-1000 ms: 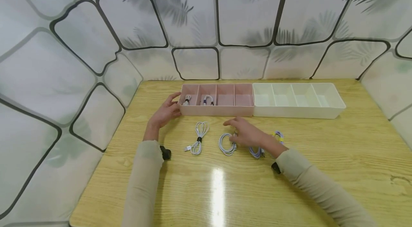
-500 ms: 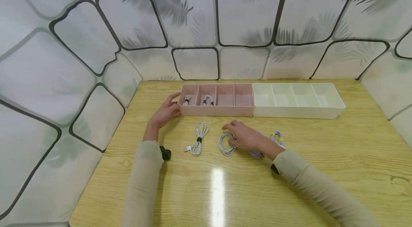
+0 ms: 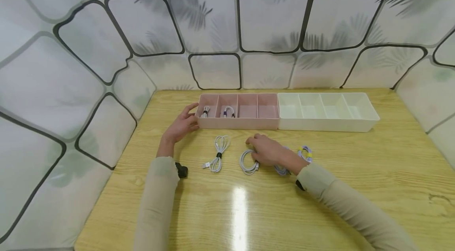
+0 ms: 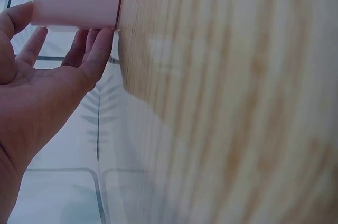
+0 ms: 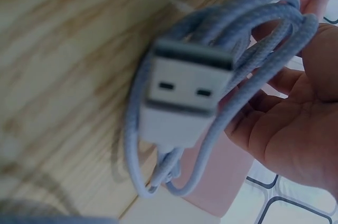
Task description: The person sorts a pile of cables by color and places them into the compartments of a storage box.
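My left hand [image 3: 180, 127] touches the left end of a pink divided box [image 3: 237, 123], its thumb and fingertips against the end wall in the left wrist view. Over a coiled light-grey cable [image 3: 244, 168] on the table lies my right hand [image 3: 268, 150], thumb and fingers at the coil's upper right. Whether they pinch it is hidden. Under the right wrist, a grey-purple coiled cable [image 3: 281, 170] is partly covered. In the right wrist view a cable with a USB plug [image 5: 182, 94] looms close, blocking some fingers.
A white cable [image 3: 218, 155] with a black strap lies left; a purple cable [image 3: 306, 154] with yellow ties lies right. Bundled cables sit in the pink box's two left compartments. A white divided box [image 3: 327, 125] adjoins it. A patterned wall stands behind the table [image 3: 199, 211].
My right hand has drawn back slightly and lowered, its fingers more bent at the light-grey coil. The left hand stays at the pink box. The view has shifted a little.
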Demonstrator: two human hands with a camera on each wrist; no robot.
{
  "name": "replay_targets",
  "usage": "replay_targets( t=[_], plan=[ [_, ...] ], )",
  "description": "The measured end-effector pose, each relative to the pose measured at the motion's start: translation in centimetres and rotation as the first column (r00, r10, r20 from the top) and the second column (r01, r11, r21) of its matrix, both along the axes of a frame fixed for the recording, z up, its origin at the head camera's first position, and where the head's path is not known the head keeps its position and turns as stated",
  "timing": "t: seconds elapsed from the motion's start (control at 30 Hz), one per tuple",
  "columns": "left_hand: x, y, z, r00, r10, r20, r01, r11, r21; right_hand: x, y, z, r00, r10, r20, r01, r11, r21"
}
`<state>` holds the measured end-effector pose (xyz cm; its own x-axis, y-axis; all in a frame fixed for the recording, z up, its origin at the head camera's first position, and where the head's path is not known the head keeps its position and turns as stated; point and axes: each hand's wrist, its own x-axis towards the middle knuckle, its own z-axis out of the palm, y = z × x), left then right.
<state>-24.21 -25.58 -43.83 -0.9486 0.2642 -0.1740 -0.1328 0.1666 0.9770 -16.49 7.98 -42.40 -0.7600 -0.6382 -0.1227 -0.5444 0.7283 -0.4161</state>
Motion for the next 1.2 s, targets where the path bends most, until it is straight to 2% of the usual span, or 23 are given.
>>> replay_targets(
  t=[0.23, 0.43, 0.67, 0.77, 0.83, 1.03, 1.2],
  plan=[
    [0.1, 0.2, 0.2, 1.000, -0.004, 0.003, 0.004, 1.000, 0.010, 0.0, -0.2, 0.3, 1.000, 0.018, -0.010, -0.018, 1.000, 0.019],
    [0.1, 0.2, 0.4, 1.000, -0.014, 0.023, 0.013, 0.999, 0.030, -0.1, -0.4, 0.3, 1.000, 0.001, 0.003, -0.001, 0.999, 0.050],
    [1.2, 0.6, 2.2, 0.999, -0.022, 0.029, 0.021, 0.999, 0.040, -0.1, -0.7, 0.2, 0.999, -0.029, 0.018, 0.028, 0.997, 0.073],
    [1.3, 0.7, 2.5, 0.999, -0.024, 0.034, 0.023, 0.999, 0.039, 0.0, -0.7, 0.3, 0.999, -0.030, 0.021, 0.028, 0.997, 0.072],
    [1.3, 0.7, 2.5, 0.999, -0.025, 0.038, 0.023, 0.999, 0.039, 0.0, -0.7, 0.3, 1.000, -0.025, 0.016, 0.024, 0.997, 0.069],
    [0.4, 0.3, 0.8, 0.999, -0.012, 0.033, 0.011, 0.999, 0.040, 0.0, -0.7, 0.1, 0.999, 0.009, -0.043, -0.007, 0.998, 0.057],
    [0.3, 0.2, 0.4, 1.000, -0.006, 0.017, 0.005, 1.000, 0.019, 0.0, -0.8, -0.5, 0.991, 0.091, -0.098, -0.090, 0.996, 0.010]
  ],
)
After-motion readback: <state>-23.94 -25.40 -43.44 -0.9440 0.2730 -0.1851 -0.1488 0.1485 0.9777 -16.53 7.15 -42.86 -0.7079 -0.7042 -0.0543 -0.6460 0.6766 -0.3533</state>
